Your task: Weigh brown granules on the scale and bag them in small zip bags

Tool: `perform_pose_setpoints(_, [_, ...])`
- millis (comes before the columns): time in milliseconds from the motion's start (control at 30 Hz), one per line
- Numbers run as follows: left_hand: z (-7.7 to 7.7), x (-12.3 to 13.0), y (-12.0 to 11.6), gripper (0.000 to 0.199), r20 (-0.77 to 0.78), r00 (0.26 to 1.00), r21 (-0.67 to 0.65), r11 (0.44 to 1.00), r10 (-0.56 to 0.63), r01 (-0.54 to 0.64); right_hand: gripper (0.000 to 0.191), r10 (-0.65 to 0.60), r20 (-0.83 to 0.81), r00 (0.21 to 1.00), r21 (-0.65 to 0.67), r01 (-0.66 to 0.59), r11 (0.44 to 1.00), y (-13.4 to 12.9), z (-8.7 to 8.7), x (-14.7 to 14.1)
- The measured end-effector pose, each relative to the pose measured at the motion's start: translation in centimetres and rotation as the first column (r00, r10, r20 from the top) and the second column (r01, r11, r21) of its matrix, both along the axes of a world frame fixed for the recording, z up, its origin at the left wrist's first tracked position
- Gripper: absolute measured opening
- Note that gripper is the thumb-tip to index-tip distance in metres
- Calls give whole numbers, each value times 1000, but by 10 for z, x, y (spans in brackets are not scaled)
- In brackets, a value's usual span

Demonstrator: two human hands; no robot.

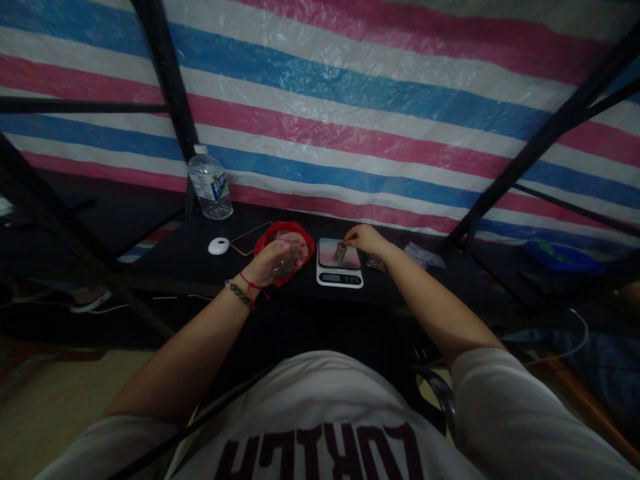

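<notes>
My left hand (273,260) is closed around a small clear plastic bag (287,259), above a red bag (307,240) with its top open on the black table. To the right stands a white kitchen scale (327,276) with a shiny platform and a dark display. My right hand (367,238) reaches over the scale from the right, its fingertips pinching the top of a small brownish packet (341,252) at the platform. Another small bag with brown contents (375,263) lies right of the scale, partly beside my right wrist.
A clear plastic bottle (211,187) stands at the back left, with a white round object (219,246) before it. Clear bags (423,255) lie to the right. Black metal posts (167,73) frame the table (270,217); a striped sheet (350,140) hangs behind.
</notes>
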State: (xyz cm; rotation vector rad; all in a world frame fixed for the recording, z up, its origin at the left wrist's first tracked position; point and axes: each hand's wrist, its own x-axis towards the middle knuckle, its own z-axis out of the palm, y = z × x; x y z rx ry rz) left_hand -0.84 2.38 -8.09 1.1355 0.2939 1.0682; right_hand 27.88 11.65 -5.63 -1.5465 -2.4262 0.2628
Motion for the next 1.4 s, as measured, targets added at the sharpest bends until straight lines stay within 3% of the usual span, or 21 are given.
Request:
perform_pose_setpoints(200, [0,-1,0,36,-3,1000,-1,1000,2,-2,15,13,-45,999,-13,-14,1000,2,-4,3])
perform_pose_setpoints(567, [-2,0,2,35,-2,1000,0,1000,6,-6,29,-29,-346,938,25,40,999,11,-6,8])
perform_pose_setpoints(867, [0,1,-2,36,-12,1000,-2,1000,17,-17,24,59,-273,960,28,-53,998,6,-14,4])
perform_pose_setpoints(1000, [-1,-1,0,39,-14,1000,-6,1000,10,-10,20,44,-178,983,6,-44,999,2,-12,1])
perform_pose_setpoints(1200, [0,-1,0,35,-12,1000,-1,1000,15,-15,20,44,-215,976,37,-37,999,-1,-11,6])
perform_pose_setpoints(1400, [-1,0,0,37,-20,1000,4,1000,14,-14,13,20,-122,992,60,-13,998,-3,-15,6])
